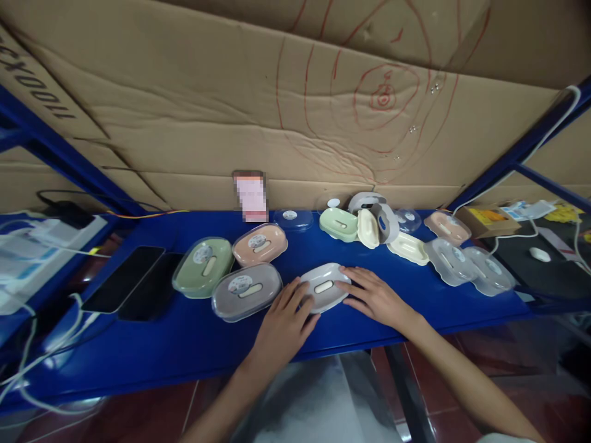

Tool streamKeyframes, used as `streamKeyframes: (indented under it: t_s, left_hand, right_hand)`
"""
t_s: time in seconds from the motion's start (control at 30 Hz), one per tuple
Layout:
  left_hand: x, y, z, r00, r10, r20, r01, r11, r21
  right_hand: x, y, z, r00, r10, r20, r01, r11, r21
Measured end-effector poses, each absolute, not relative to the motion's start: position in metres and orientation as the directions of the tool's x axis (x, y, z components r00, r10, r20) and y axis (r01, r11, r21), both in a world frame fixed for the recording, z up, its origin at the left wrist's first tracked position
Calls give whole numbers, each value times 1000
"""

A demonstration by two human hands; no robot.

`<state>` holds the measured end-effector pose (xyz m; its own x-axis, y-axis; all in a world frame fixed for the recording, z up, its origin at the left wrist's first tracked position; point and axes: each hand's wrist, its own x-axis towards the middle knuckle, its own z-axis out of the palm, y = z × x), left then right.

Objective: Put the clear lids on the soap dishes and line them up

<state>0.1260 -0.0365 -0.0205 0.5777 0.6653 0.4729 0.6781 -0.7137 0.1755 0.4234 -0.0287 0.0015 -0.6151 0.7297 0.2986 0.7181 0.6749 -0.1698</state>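
L hand [289, 314] and R hand [376, 298] are bare, w/ slim fingers. Both forearms [455, 357] are bare also, slim and tapering to the wrists. Below the table's [161, 347] near edge, the clothing [323, 400] is lt. grey, approx. white in the middle, darker grey at the L side. Well below this edge, on the R, a pale grey sleeve [503, 438] shows a small part only.

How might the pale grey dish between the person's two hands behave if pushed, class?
The pale grey dish probably keeps its shape: its smooth, moulded form looks like stiff plastic. Lying low and flat on the blue table, it seems likelier to slide than roll or tip.
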Motion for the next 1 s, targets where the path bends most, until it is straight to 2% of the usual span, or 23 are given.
streamKeyframes:
  t_s: [0.2, 0.33, 0.43, 0.53, 0.67, 0.73, 0.9, 1.0]
  left_hand:
    - [112, -47, -22, 574, 690, 442, 627, -717, 305]
    - [106, -50, -23, 586, 685, 433, 599, -726, 338]
    - [106, -49, -24, 579, 684, 443, 594, -726, 346]
    - [106, -48, -24, 583, 688, 431, 582, -725, 370]
    - [104, -49, -22, 564, 714, 414, 569, -700, 432]
    - [103, -50, -21, 539, 741, 401, 570, -671, 475]
    - [102, -51, -22, 477, 800, 364, 546, -594, 591]
    - [102, -50, -24, 437, 837, 330, 534, -537, 653]
  right_hand:
    - [391, 35, 32, -592, 753, 288, 672, 658, -339]
    - [335, 115, 23, -543, 807, 231, 767, 589, -255]
    - [305, 143, 13, -477, 852, 215, 826, 518, -221]
    - [304, 132, 9, -425, 880, 212, 863, 465, -200]
    - [348, 88, 14, -421, 891, 169, 866, 450, -216]
    - [379, 65, 18, -460, 877, 141, 834, 481, -271]
    - [426, 12, 30, -528, 821, 219, 622, 549, -558]
    - [420, -19, 34, -617, 758, 211, 589, 623, -515]
